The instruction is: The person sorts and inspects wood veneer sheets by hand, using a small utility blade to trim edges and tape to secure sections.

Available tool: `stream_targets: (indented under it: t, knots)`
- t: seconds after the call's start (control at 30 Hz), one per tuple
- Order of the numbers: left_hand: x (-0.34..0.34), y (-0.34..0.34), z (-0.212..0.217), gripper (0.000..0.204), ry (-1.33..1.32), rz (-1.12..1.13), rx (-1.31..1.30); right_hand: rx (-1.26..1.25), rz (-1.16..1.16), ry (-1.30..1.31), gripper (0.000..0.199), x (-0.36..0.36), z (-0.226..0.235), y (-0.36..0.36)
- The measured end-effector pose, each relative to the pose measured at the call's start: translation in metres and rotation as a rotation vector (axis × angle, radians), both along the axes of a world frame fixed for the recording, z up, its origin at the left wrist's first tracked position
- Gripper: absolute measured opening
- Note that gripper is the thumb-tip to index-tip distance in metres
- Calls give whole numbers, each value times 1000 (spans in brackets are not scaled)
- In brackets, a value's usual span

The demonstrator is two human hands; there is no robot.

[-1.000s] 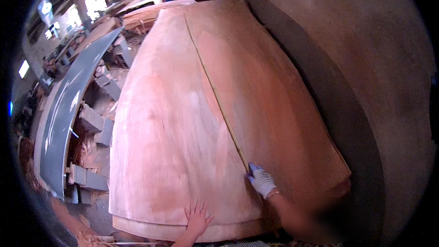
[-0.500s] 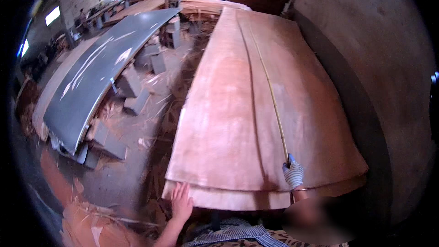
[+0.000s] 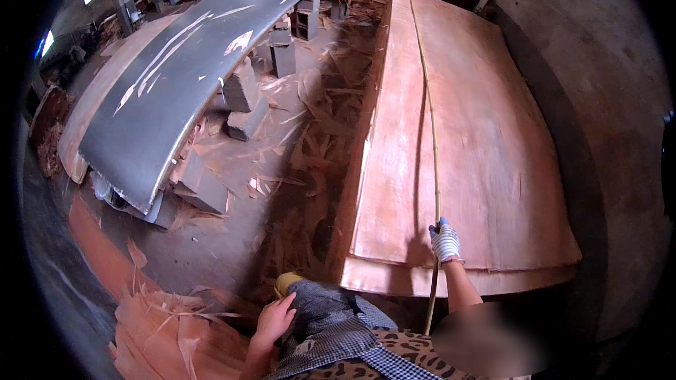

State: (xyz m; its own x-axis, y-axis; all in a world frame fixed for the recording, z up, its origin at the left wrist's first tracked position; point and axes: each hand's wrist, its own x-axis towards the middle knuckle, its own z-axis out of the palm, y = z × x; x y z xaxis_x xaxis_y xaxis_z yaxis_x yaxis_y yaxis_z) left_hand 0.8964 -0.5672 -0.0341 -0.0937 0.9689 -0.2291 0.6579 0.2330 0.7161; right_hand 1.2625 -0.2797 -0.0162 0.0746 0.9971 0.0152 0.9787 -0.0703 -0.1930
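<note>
A tall stack of large reddish veneer sheets (image 3: 493,141) lies ahead of me. A long thin pale stick (image 3: 431,134) runs along its top from the far end to past the near edge. My right hand (image 3: 445,241), in a white striped glove, is closed around the stick at the near edge of the stack. Its forearm drops into a blurred patch. My left hand (image 3: 273,320) is bare, with fingers spread, and rests on the knee of my checked trousers (image 3: 331,309). A yellow shoe tip (image 3: 287,281) shows beside the stack's corner.
Veneer scraps and strips (image 3: 310,148) litter the floor left of the stack. A long grey curved panel (image 3: 183,77) rests on concrete blocks (image 3: 243,91). More torn veneer (image 3: 162,338) lies at the lower left. A concrete wall (image 3: 605,84) runs along the right. A person stands far back.
My left hand has come off the veneer's near edge and now rests on my knee. My right hand stays on the stick. The view has shifted, showing more floor on the left.
</note>
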Motion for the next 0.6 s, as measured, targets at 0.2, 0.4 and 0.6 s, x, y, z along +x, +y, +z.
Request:
stream_targets:
  t: [0.2, 0.4, 0.6]
  knots:
    - [-105, 50, -18, 37, -6, 80, 31, 81, -187, -255, 20, -58, 12, 71]
    - [-233, 84, -51, 34, 56, 53, -118, 130, -67, -80, 13, -180, 16, 148]
    - [-327, 133, -82, 31, -33, 344, -79, 99, 258, -69, 14, -303, 28, 236]
